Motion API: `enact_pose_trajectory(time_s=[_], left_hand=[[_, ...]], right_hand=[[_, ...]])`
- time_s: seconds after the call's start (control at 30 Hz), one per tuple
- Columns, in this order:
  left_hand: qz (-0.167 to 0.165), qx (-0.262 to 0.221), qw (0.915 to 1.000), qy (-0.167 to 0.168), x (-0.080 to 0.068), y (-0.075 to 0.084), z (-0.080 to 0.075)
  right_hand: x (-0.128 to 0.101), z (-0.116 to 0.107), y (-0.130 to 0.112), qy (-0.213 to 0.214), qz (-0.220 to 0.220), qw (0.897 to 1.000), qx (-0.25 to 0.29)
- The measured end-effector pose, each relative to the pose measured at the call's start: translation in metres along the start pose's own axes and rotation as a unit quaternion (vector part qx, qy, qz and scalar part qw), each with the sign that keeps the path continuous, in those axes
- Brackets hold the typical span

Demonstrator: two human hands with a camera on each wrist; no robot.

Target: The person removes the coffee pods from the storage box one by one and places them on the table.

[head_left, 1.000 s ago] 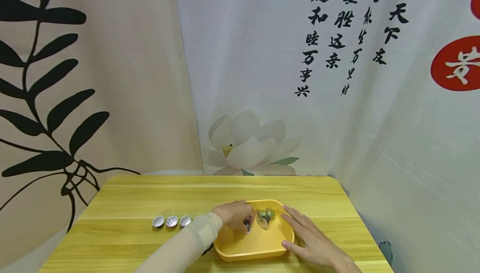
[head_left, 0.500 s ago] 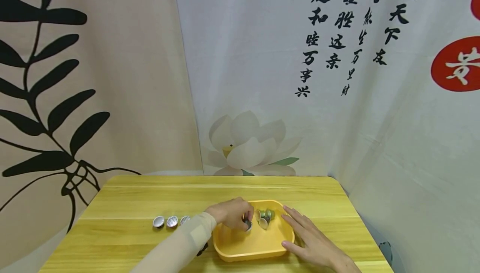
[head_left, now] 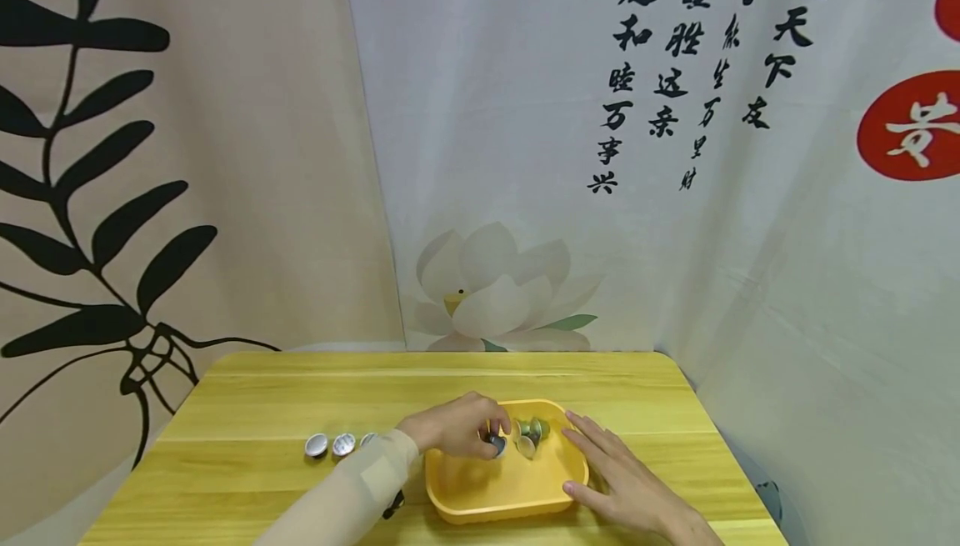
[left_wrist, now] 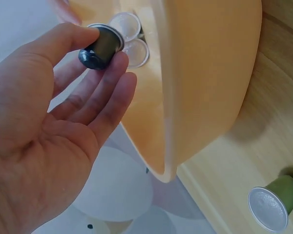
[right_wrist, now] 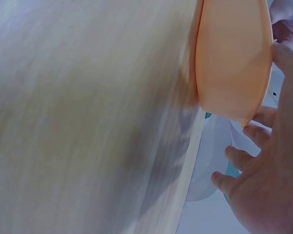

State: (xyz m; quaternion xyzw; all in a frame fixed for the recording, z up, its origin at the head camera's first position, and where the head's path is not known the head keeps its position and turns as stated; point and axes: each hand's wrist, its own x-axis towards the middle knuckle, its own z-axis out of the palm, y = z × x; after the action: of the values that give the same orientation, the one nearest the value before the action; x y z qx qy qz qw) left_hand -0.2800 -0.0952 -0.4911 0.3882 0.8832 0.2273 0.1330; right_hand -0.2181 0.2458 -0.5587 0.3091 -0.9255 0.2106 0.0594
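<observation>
Left hand [left_wrist: 44, 146] pinches a dark coffee capsule [left_wrist: 100, 47] between thumb and fingertips above the yellow tray [head_left: 517, 488], its long axis roughly level, foil end toward the tray. Right hand [head_left: 622, 483] rests against the tray's right rim, fingers straight and spread; no label is legible

Left hand [head_left: 450, 432] reaches forward, thumb and fingertips [left_wrist: 118, 61] pinched together — sleeve down to the wrist. Right hand [head_left: 626, 483] lies flat, fingers spread and straight — thumb tucked inward.

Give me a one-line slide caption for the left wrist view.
Left hand pinches a dark capsule beside the yellow tray.
</observation>
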Motion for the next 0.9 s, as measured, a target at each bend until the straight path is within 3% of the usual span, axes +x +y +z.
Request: enact_pose_trajectory(time_s=[0.13,0.43,0.77,0.9], left_hand=[[0.025,0.009,0.9995,0.020,-0.005,0.000,-0.002],[0.043,-0.046,0.9967,0.051,-0.021,-0.002,-0.006],[0.011,-0.123,0.9889,0.082,-0.042,-0.009,-0.009],[0.017,-0.144,0.9847,0.097,-0.050,-0.010,-0.011]], right_hand=[[0.000,0.000,0.001,-0.009,0.007,1.000,0.009],[0.000,0.000,-0.001,-0.005,0.003,1.000,0.009],[-0.001,0.000,-0.002,-0.006,0.010,1.000,0.007],[0.000,0.001,-0.001,0.001,0.002,1.000,-0.002]])
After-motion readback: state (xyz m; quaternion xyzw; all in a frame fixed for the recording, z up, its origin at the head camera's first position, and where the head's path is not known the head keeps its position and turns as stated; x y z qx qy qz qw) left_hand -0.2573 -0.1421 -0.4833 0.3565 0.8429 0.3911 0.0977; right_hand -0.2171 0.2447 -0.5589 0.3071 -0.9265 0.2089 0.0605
